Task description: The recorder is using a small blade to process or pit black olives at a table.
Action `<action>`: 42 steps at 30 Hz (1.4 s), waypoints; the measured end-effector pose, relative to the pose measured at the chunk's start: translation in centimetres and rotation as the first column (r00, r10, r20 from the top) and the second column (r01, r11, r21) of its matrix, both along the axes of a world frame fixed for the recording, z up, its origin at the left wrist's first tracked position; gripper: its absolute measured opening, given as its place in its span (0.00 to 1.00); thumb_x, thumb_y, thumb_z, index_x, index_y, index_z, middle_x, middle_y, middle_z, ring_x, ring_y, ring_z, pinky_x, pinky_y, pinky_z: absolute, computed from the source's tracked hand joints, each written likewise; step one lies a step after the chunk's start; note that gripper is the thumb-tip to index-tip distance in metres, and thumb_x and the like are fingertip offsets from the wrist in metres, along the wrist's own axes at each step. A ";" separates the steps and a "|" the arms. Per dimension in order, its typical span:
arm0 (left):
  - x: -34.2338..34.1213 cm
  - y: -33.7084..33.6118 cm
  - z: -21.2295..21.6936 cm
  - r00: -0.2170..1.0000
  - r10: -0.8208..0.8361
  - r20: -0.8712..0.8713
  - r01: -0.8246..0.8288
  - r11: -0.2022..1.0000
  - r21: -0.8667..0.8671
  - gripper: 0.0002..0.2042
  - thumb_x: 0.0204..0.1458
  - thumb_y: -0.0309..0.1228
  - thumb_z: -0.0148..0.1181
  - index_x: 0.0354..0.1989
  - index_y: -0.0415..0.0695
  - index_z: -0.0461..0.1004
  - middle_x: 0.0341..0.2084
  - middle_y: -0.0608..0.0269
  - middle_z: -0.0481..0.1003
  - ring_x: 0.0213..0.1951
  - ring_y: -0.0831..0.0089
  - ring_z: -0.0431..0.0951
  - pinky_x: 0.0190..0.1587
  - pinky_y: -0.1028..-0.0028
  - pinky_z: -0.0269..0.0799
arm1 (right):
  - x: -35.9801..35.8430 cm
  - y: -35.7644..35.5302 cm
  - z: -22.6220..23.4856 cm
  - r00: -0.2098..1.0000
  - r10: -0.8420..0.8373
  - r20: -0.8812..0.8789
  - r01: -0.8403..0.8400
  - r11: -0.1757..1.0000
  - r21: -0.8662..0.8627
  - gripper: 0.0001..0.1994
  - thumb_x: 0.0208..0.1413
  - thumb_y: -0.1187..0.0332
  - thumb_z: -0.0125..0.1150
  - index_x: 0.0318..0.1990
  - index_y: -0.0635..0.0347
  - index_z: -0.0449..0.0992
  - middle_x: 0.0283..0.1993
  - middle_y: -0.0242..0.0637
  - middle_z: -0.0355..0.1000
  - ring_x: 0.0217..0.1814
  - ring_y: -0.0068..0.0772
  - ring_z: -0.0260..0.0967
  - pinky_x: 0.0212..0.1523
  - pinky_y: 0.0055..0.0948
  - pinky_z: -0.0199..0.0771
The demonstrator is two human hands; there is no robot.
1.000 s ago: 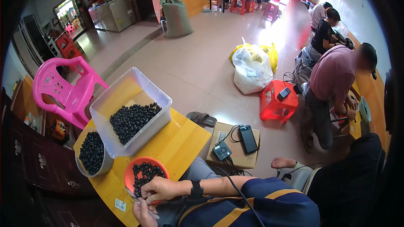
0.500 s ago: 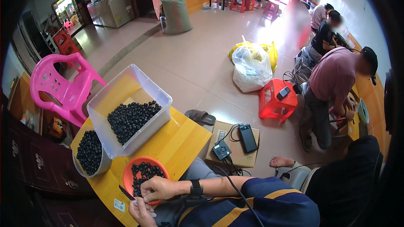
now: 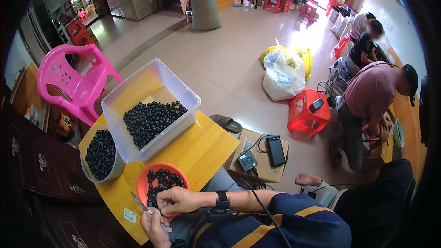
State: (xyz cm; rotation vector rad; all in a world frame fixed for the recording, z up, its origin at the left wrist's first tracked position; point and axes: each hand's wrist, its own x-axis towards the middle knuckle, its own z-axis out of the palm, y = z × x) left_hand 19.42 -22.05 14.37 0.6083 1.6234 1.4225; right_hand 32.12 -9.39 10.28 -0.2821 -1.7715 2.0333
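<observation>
My left hand [image 3: 155,229] is closed around a small knife [image 3: 139,201]. Its narrow blade points up and left over the table, and a pale handle end shows beside the palm. Close against it, my right hand [image 3: 180,200] has its thumb and fingers pinched together at the near edge of an orange bowl [image 3: 142,177]. Whatever lies between those fingertips is hidden. The bowl holds small round black bead-like pieces [image 3: 161,180], with some orange bottom showing. More such pieces fill a whitish round tub [image 3: 120,167] and partly cover the bottom of a large clear plastic bin [image 3: 163,144].
The yellow table [image 3: 213,142] carries these containers. A pink chair [image 3: 82,87] stands beyond its left side. To the right are a cardboard box [image 3: 250,140] with black devices and cables, a red stool [image 3: 308,112] and stuffed bags [image 3: 282,76]. Several people sit along the right wall.
The whole view has shifted, so the table and room sit slightly further right. The knife blade has turned and now catches light. Both hands remain close together beside the orange bowl.
</observation>
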 end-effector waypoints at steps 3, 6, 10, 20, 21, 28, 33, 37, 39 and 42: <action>-0.7 -0.6 0.1 0.995 0.004 0.096 -0.004 1.000 0.002 0.07 0.61 0.33 0.58 0.34 0.44 0.71 0.19 0.71 0.65 0.18 0.81 0.67 0.17 0.83 0.61 | -0.7 -0.6 -0.5 0.997 0.062 -0.047 -0.069 0.980 -0.187 0.07 0.61 0.69 0.62 0.35 0.60 0.71 0.25 0.23 0.69 0.28 0.12 0.65 0.29 0.17 0.66; -2.9 -1.1 -3.2 0.983 -0.065 0.173 0.043 0.991 0.130 0.08 0.59 0.31 0.59 0.42 0.42 0.69 0.20 0.70 0.66 0.17 0.82 0.63 0.18 0.83 0.60 | -1.3 -1.1 -1.7 0.976 0.103 -0.191 -0.183 0.867 -0.464 0.07 0.62 0.69 0.61 0.36 0.58 0.70 0.28 0.23 0.70 0.30 0.12 0.66 0.31 0.16 0.68; -1.7 -0.6 -2.4 0.992 -0.080 0.101 0.052 0.966 0.255 0.10 0.59 0.32 0.59 0.42 0.45 0.65 0.16 0.74 0.59 0.14 0.85 0.56 0.16 0.83 0.55 | -1.4 -1.1 -1.3 0.973 0.105 -0.207 -0.210 0.776 -0.594 0.06 0.62 0.69 0.61 0.37 0.57 0.70 0.32 0.24 0.71 0.31 0.12 0.67 0.33 0.15 0.69; -0.6 -0.9 -1.8 0.982 -0.033 0.186 -0.011 0.973 0.231 0.08 0.61 0.33 0.56 0.43 0.45 0.66 0.16 0.74 0.59 0.15 0.85 0.56 0.16 0.82 0.54 | -1.3 -1.3 0.1 0.983 0.078 -0.166 -0.138 0.909 -0.393 0.06 0.63 0.70 0.60 0.36 0.57 0.68 0.28 0.22 0.68 0.30 0.11 0.65 0.31 0.16 0.67; -0.7 -1.1 -2.0 0.982 -0.021 0.187 -0.023 0.972 0.233 0.07 0.62 0.33 0.55 0.42 0.45 0.65 0.16 0.74 0.59 0.15 0.85 0.56 0.16 0.82 0.54 | -1.5 -1.3 0.1 0.989 0.051 -0.137 -0.090 0.951 -0.296 0.06 0.63 0.70 0.60 0.35 0.57 0.68 0.28 0.22 0.67 0.30 0.11 0.64 0.30 0.16 0.67; -2.5 -2.4 -1.6 0.969 0.022 0.245 -0.065 0.984 0.168 0.05 0.61 0.30 0.53 0.41 0.45 0.67 0.14 0.75 0.58 0.12 0.84 0.56 0.14 0.81 0.53 | -3.2 -2.4 -1.4 0.986 0.112 -0.125 -0.162 0.821 -0.548 0.04 0.63 0.71 0.60 0.39 0.57 0.71 0.32 0.26 0.74 0.33 0.13 0.71 0.32 0.15 0.71; -5.8 -4.3 -1.7 0.993 -0.097 0.073 0.079 0.972 0.221 0.10 0.60 0.30 0.58 0.47 0.41 0.69 0.19 0.72 0.69 0.16 0.87 0.64 0.17 0.85 0.57 | -5.6 -4.7 -0.7 0.994 0.004 -0.107 -0.074 0.744 -0.664 0.06 0.64 0.70 0.58 0.46 0.55 0.73 0.38 0.27 0.75 0.33 0.13 0.71 0.36 0.16 0.73; -8.6 -6.2 -2.1 0.970 -0.061 -0.236 0.118 0.964 0.238 0.15 0.62 0.37 0.56 0.50 0.38 0.69 0.21 0.69 0.71 0.19 0.84 0.68 0.23 0.81 0.64 | -6.6 -5.5 -1.8 0.980 0.000 -0.200 -0.149 0.664 -0.732 0.08 0.64 0.68 0.58 0.48 0.56 0.74 0.41 0.32 0.77 0.33 0.18 0.72 0.37 0.19 0.75; -9.1 -7.0 -2.4 0.953 -0.068 -0.294 0.137 0.966 0.219 0.15 0.63 0.38 0.54 0.49 0.37 0.68 0.21 0.69 0.70 0.20 0.84 0.67 0.24 0.82 0.63 | -7.0 -5.6 -2.2 0.977 0.014 -0.213 -0.173 0.639 -0.750 0.08 0.64 0.69 0.57 0.48 0.56 0.74 0.41 0.33 0.77 0.33 0.18 0.72 0.37 0.20 0.75; -9.4 -7.2 -1.2 0.914 -0.126 -0.387 0.174 0.980 0.091 0.10 0.62 0.32 0.53 0.43 0.38 0.71 0.22 0.61 0.73 0.23 0.75 0.74 0.28 0.74 0.69 | -7.3 -5.9 -2.4 0.970 0.014 -0.243 -0.202 0.605 -0.770 0.07 0.64 0.69 0.57 0.48 0.56 0.74 0.41 0.34 0.77 0.33 0.20 0.72 0.37 0.20 0.76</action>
